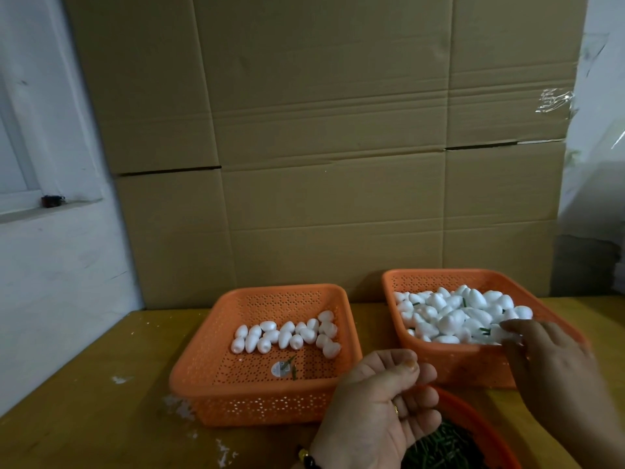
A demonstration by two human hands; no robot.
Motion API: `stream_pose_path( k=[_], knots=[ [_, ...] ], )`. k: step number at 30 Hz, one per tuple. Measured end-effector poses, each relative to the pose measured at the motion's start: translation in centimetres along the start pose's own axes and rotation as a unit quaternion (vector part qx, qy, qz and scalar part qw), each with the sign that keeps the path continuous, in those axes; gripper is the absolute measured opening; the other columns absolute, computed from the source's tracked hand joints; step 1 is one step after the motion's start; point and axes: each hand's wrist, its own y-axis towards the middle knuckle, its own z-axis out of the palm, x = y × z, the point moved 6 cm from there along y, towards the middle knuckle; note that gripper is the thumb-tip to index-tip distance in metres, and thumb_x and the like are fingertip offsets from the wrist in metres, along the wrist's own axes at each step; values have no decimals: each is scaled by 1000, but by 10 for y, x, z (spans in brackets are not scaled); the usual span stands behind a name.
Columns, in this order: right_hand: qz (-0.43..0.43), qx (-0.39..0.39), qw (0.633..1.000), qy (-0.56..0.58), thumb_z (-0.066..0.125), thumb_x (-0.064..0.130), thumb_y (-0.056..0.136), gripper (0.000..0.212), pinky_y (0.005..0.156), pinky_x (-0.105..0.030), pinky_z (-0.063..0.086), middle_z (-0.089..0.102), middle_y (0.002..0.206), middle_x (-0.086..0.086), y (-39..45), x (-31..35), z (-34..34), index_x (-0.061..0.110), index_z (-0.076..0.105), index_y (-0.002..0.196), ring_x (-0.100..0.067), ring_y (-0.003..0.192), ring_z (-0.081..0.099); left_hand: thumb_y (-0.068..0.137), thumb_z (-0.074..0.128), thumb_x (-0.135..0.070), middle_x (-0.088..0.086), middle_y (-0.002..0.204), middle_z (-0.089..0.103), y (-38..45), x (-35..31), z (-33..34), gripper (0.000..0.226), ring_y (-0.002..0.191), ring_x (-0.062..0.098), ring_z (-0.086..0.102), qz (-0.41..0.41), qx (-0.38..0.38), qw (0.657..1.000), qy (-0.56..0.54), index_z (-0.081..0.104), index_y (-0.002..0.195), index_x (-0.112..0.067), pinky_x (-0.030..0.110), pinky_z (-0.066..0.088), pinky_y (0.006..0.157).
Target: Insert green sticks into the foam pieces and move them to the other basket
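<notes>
While our right hand point(554, 363) pinches a foam piece point(497, 334) over the right basket point(466, 363), axis blurred, our left hand point(382, 404) curls loosely above the green sticks point(439, 448).

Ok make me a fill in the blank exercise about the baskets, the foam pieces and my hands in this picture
1. Both square baskets are coloured ____.
2. The basket holding fewer foam pieces is the one on the ____.
3. The right hand reaches over the right basket, its fingers at the ____ pieces.
4. The left hand hovers above a round tray of ____ sticks.

Missing words: orange; left; foam; green
</notes>
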Motion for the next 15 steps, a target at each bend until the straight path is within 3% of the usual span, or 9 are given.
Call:
stream_pose_path(
  k=[4, 8, 12, 13, 15],
  knots=[
    [1, 27, 999, -30, 67, 14, 84, 25, 88, -50, 41, 68, 110, -15, -2, -2, 4, 10, 69, 108, -38, 102, 63, 91, 56, -6, 9, 80, 72, 1, 0, 1, 9, 61, 16, 62, 5, 11, 1000, 8, 62, 97, -10, 29, 51, 58],
    [38, 83, 993, -69, 43, 39, 92, 42, 103, -48, 34, 63, 126, -9, -2, -5, 7, 15, 65, 119, -34, 117, 56, 92, 55, -5, 8, 81, 72, 3, 0, 1, 10, 63, 16, 62, 13, 21, 999, 35, 61, 99, -10, 28, 51, 57],
    [65, 155, 980, -106, 18, 56, 93, 61, 115, -44, 14, 30, 156, 2, -5, -3, 11, 26, 39, 142, -23, 141, 28, 92, 57, -4, 7, 83, 72, 6, 0, -1, 11, 66, 14, 63, 33, 30, 994, 97, 61, 101, -8, 27, 51, 58],
    [68, 150, 982, -96, 21, 56, 93, 62, 115, -46, 12, 27, 157, 0, -6, 0, 9, 24, 36, 144, -24, 142, 24, 91, 58, -4, 6, 85, 72, 5, -2, -3, 11, 68, 14, 63, 42, 31, 992, 118, 61, 102, -8, 27, 52, 59],
    [35, 95, 993, -56, 47, 46, 91, 59, 110, -52, 22, 37, 152, -10, -5, 13, -3, 14, 44, 142, -34, 137, 33, 89, 62, -6, 5, 89, 73, 3, -10, -8, 13, 72, 13, 63, 73, 30, 984, 162, 63, 101, -10, 26, 52, 62]
  ],
)
